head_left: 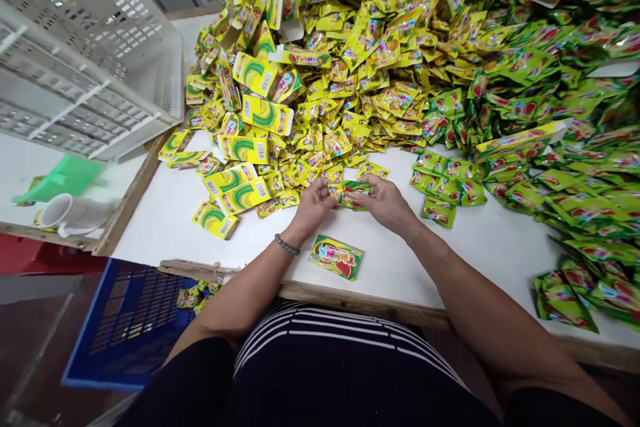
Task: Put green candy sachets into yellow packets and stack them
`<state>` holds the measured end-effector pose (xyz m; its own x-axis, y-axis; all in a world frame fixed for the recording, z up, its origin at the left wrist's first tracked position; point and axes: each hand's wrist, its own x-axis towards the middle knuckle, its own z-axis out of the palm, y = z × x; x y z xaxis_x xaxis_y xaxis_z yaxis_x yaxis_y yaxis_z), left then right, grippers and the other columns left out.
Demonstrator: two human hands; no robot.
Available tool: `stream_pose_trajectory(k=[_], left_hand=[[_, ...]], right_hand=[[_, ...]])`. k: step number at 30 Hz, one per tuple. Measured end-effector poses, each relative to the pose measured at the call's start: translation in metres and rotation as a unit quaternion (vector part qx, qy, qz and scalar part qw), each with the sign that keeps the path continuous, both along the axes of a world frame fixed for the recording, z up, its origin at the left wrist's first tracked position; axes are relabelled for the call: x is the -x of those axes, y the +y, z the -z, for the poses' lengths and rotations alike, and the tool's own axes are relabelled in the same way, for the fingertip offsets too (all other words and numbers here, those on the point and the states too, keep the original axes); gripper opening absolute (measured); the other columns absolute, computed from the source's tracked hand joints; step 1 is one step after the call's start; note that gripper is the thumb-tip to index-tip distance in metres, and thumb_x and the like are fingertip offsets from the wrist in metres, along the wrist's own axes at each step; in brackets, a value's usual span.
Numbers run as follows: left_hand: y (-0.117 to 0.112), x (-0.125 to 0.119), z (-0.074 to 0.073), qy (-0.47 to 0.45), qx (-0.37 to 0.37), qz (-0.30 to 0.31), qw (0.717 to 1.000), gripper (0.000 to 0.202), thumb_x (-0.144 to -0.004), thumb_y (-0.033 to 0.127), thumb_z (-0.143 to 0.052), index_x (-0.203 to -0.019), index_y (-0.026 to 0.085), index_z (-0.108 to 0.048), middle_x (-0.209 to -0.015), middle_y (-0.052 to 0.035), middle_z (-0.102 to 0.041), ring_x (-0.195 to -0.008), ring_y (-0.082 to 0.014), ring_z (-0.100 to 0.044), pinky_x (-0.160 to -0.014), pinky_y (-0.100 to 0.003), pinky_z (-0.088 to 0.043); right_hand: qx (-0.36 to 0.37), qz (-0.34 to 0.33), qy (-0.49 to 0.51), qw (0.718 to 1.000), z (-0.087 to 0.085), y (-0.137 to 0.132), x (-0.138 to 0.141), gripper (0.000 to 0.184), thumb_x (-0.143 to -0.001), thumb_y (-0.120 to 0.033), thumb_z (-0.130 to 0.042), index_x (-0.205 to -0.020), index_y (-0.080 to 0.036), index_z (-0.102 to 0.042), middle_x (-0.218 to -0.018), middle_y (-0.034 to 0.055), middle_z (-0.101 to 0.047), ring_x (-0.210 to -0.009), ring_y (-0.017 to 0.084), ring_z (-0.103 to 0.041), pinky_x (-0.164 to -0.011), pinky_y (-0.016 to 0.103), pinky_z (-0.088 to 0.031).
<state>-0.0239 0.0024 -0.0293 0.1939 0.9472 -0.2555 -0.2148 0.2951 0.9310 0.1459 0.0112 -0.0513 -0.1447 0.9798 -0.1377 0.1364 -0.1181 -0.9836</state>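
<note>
Starting at your left, the crate [175, 73] and the cup [80, 211] stand well apart from your hands and call for no attention. The basket [83, 340] sits lower than the table [395, 260]; care is advised at that edge, lest something slip over. The yellow boxes [213, 220] lie loose, some overlapping, near your left hand [316, 201]. That hand pinches the left end of the pack [356, 186] between thumb and fingers. The printed box [336, 257] lies flat on your side of the pack, touching neither hand; work above it without pressing on it. The pack is in front of you, just beside the yellow packets [335, 143]; your fingers cover part of it, so carton or sachet cannot be told. Your right hand [391, 205] pinches the other end. In this inspector's judgement, a light, even grip at both ends serves best, since hard squeezing could crease it. Further right, the green packets [445, 177] are heaped near your wrist and would scatter easily if brushed
</note>
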Motion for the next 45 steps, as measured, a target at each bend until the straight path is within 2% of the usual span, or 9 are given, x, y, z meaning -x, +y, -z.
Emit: stream_pose_trajectory(k=[6, 11, 17, 20, 24, 31, 35, 41, 45], left_hand=[[0.001, 0.004, 0.007, 0.071, 0.031, -0.020, 0.997, 0.046, -0.061, 0.038, -0.085, -0.081, 0.019, -0.047, -0.046, 0.0124, -0.041, -0.041, -0.0093, -0.053, -0.044, -0.019, -0.034], [-0.001, 0.000, 0.003, 0.018, 0.018, -0.009, 1.000, 0.040, -0.054, 0.020, -0.081, -0.083, 0.016, -0.053, -0.055, 0.0089, -0.056, -0.050, -0.0087, -0.058, -0.055, -0.021, -0.045], [-0.004, 0.004, -0.003, -0.044, 0.041, 0.022, 0.998, 0.038, -0.050, 0.009, -0.070, -0.086, 0.016, -0.057, -0.069, 0.0062, -0.065, -0.049, -0.0081, -0.059, -0.053, -0.022, -0.044], [-0.005, 0.005, -0.005, -0.062, 0.037, 0.020, 0.997, 0.036, -0.053, 0.009, -0.069, -0.087, 0.016, -0.060, -0.070, 0.0049, -0.066, -0.051, -0.0071, -0.057, -0.058, -0.023, -0.044], [-0.006, 0.003, -0.008, -0.078, 0.033, 0.001, 0.996, 0.031, -0.055, 0.011, -0.070, -0.084, 0.015, -0.063, -0.071, 0.0011, -0.069, -0.066, -0.0110, -0.061, -0.070, -0.025, -0.047], [-0.010, -0.002, -0.010, -0.036, 0.001, -0.042, 0.998, 0.030, -0.064, 0.027, -0.081, -0.085, 0.014, -0.065, -0.072, 0.0006, -0.068, -0.069, -0.0109, -0.061, -0.071, -0.025, -0.046], [-0.010, 0.000, -0.005, -0.039, 0.012, -0.063, 0.997, 0.027, -0.068, 0.027, -0.082, -0.078, 0.014, -0.060, -0.061, 0.0038, -0.060, -0.059, -0.0086, -0.055, -0.065, -0.025, -0.044], [-0.014, 0.003, 0.000, 0.121, -0.056, -0.080, 0.988, 0.029, -0.071, 0.034, -0.081, -0.077, 0.016, -0.059, -0.051, 0.0066, -0.049, -0.048, -0.0073, -0.040, -0.051, -0.025, -0.031], [-0.017, 0.027, -0.028, 0.244, -0.101, -0.012, 0.964, 0.032, -0.080, 0.044, -0.072, -0.092, 0.017, -0.061, -0.063, 0.0006, -0.064, -0.059, -0.0134, -0.057, -0.059, -0.027, -0.043]], right_hand=[[0.001, 0.031, -0.006, 1.000, -0.001, -0.004, -0.001, 0.039, -0.066, -0.052, -0.078, -0.086, -0.022, -0.064, -0.060, -0.0027, -0.062, -0.060, 0.019, -0.060, -0.052, 0.032, -0.050], [0.008, 0.037, 0.058, 0.998, -0.010, -0.006, 0.000, 0.045, -0.063, -0.052, -0.081, -0.092, -0.022, -0.062, -0.065, -0.0031, -0.064, -0.060, 0.016, -0.060, -0.059, 0.033, -0.054], [0.017, 0.049, -0.007, 0.999, -0.008, -0.005, 0.004, 0.050, -0.060, -0.050, -0.083, -0.094, -0.021, -0.062, -0.062, -0.0042, -0.059, -0.060, 0.016, -0.058, -0.058, 0.032, -0.053], [0.029, 0.053, 0.020, 0.998, -0.007, -0.006, 0.003, 0.058, -0.057, -0.052, -0.085, -0.101, -0.020, -0.062, -0.074, -0.0009, -0.067, -0.067, 0.017, -0.062, -0.063, 0.034, -0.055], [0.038, -0.005, 0.081, 0.996, -0.012, -0.008, 0.003, 0.046, -0.061, -0.055, -0.082, -0.089, -0.020, -0.068, -0.073, 0.0016, -0.070, -0.069, 0.020, -0.066, -0.069, 0.038, -0.057], [-0.012, 0.047, -0.015, 0.999, -0.023, -0.016, 0.010, 0.039, -0.063, -0.052, -0.081, -0.082, -0.020, -0.070, -0.065, -0.0001, -0.067, -0.059, 0.018, -0.060, -0.060, 0.035, -0.052], [-0.012, -0.002, -0.010, 1.000, -0.025, -0.023, 0.010, 0.037, -0.071, -0.048, -0.078, -0.095, -0.022, -0.072, -0.075, 0.0012, -0.070, -0.069, 0.019, -0.064, -0.068, 0.035, -0.054], [0.076, -0.024, 0.112, 0.990, -0.018, -0.026, 0.017, 0.037, -0.068, -0.047, -0.082, -0.095, -0.022, -0.072, -0.090, 0.0041, -0.075, -0.079, 0.019, -0.069, -0.075, 0.034, -0.058], [0.078, 0.007, 0.139, 0.987, -0.015, -0.022, 0.014, 0.043, -0.061, -0.047, -0.087, -0.091, -0.021, -0.071, -0.081, 0.0022, -0.074, -0.071, 0.017, -0.068, -0.068, 0.033, -0.059]])
